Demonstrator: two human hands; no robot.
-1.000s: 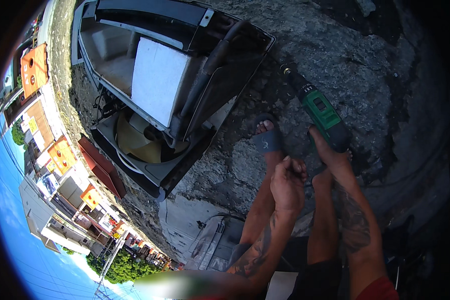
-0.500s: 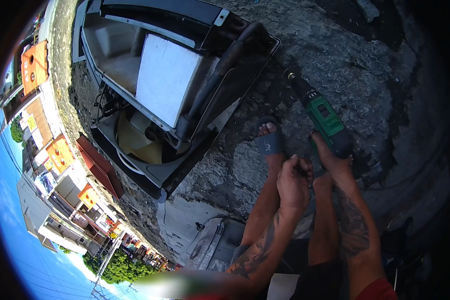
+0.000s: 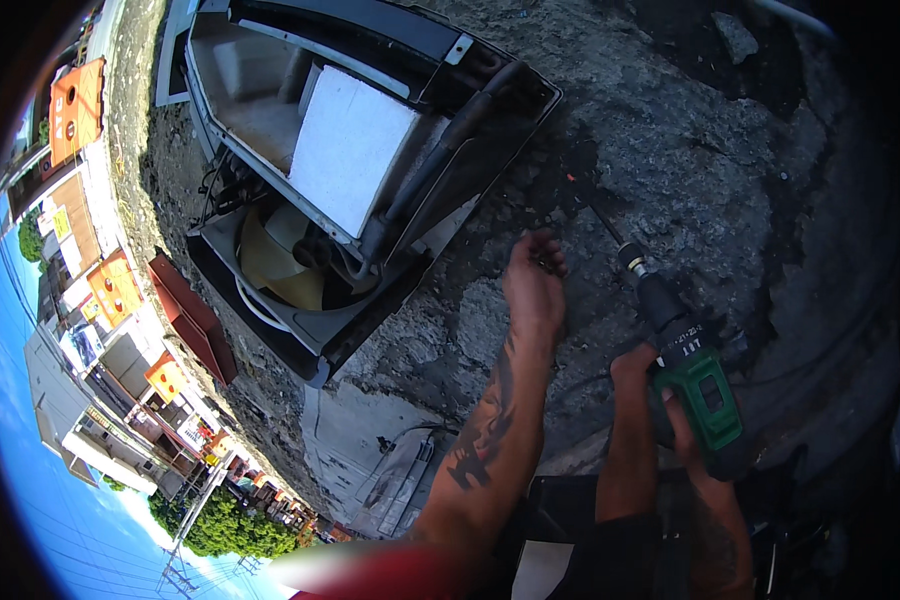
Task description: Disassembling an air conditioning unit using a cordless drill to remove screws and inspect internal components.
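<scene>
My right hand (image 3: 682, 432) is wrapped round the handle of a green and black cordless drill (image 3: 712, 395). From its chuck a long thin driver bit (image 3: 602, 220) points up and to the left over the ground, with a reddish spot at its tip. My left hand (image 3: 533, 285) is off to the left of the bit, its fingers curled; small dark bits seem to show in them, too small to name. Left of that hand lies an opened air conditioner unit (image 3: 355, 150), with a beige fan (image 3: 282, 260) and a white block inside its casing. Neither hand touches it.
Rough, broken concrete ground (image 3: 660, 120) surrounds the unit. A reddish-brown metal channel (image 3: 192, 318) lies beyond its left side. A grey panel with a wire (image 3: 370, 450) lies near my left forearm. A loose stone (image 3: 735, 38) sits at the top right.
The drill has come back toward my body and right, and its long bit now shows. My left hand has moved up and left, away from the drill. The view has shifted slightly.
</scene>
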